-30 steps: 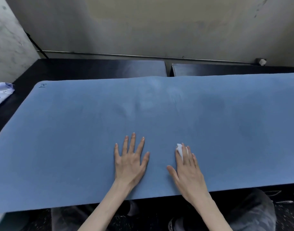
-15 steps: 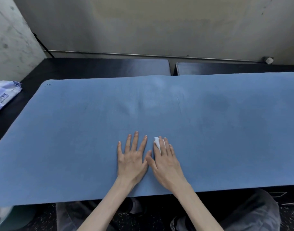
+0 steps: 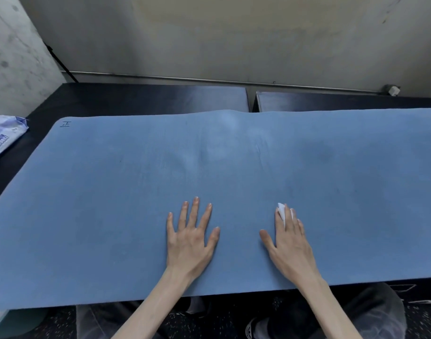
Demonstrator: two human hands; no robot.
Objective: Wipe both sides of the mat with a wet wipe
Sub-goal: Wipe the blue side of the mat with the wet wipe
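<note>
The blue mat (image 3: 234, 172) covers the dark counter (image 3: 141, 99) across the frame's middle. The left hand (image 3: 190, 237) lies flat on it, fingers spread. Lower right, the right hand (image 3: 289, 243) presses a white wet wipe (image 3: 281, 212) beneath straight, close-set fingers (image 3: 287, 217).

- One large blue rectangular foam mat (image 3: 160, 192).
- One small white folded wet wipe (image 3: 281, 212).
- Two bare hands: one left hand (image 3: 190, 243), one right hand (image 3: 289, 248).
- One pale purple plastic pack of wipes (image 3: 4, 139).
- Two black tabletops (image 3: 160, 99), side by side.
</note>
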